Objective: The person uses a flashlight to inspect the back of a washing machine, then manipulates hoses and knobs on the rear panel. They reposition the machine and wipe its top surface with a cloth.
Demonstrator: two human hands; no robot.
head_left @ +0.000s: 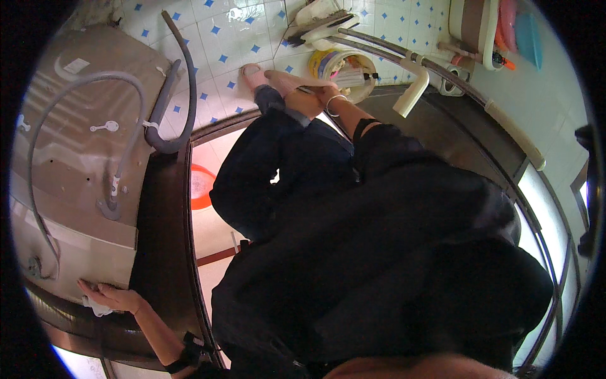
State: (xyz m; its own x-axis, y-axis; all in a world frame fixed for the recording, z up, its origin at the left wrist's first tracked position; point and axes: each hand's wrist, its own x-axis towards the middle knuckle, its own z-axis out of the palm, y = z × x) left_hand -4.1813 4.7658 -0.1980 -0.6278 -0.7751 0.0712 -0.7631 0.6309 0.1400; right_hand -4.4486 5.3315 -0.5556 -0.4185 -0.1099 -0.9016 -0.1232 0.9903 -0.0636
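At the lower left my left hand (113, 297) has its fingers stretched out at the lower edge of a beige metal appliance panel (82, 164), beside a small white object (98, 308) I cannot make out. Near the top, my right hand (329, 95) grips a pink slipper (297, 81) at my raised foot, whose ankle is bare above a grey cuff. My other foot (252, 76) wears a pink slipper on the tiled floor. My dark trousers and top fill the middle.
Grey hoses (182, 126) hang by the appliance. A red basin (202, 186) shows beyond a dark frame. A round bucket (353, 69) holding items stands past my right hand, beside long poles (451, 72). Plastic basins (527, 38) are at upper right.
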